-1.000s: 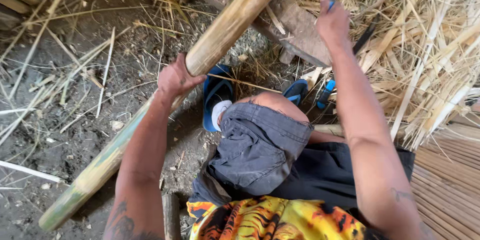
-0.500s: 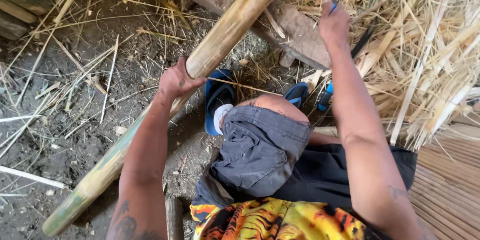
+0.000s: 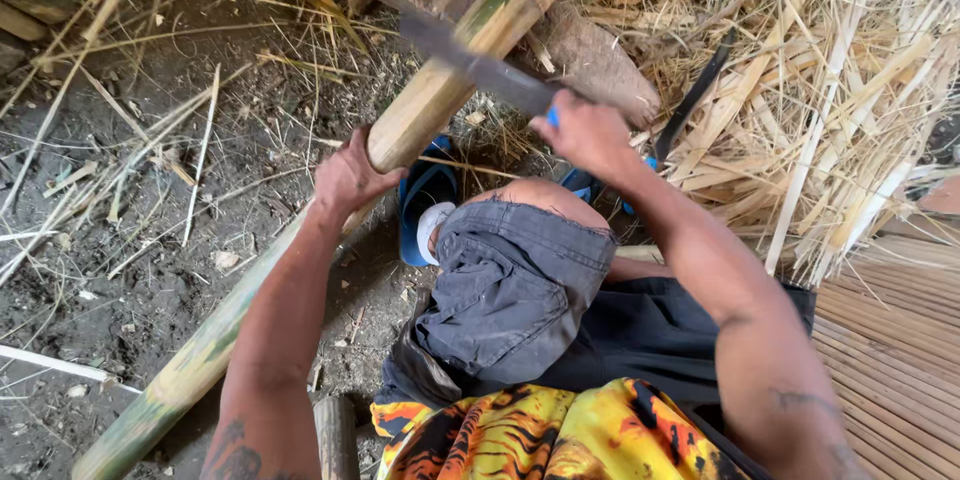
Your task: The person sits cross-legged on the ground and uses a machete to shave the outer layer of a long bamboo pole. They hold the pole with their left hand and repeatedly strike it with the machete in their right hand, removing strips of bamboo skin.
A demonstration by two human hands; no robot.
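A long bamboo pole (image 3: 430,105) runs diagonally from the lower left to the top centre, propped over a brown log (image 3: 590,55). My left hand (image 3: 350,175) grips the pole at its middle. My right hand (image 3: 590,135) is closed on the blue handle of a dark machete (image 3: 470,55), whose blade lies across the pole, touching its upper side. My bent knee in grey shorts (image 3: 510,280) sits between my arms.
Split bamboo strips and dry shavings (image 3: 820,100) are heaped at the right. Blue sandals (image 3: 425,205) lie on the dirt ground by my knee. A woven bamboo mat (image 3: 890,360) lies at the lower right. Loose slivers litter the ground at left.
My right hand has swung down from the top of the view, bringing the machete blade onto the bamboo pole. My left hand keeps its hold on the pole.
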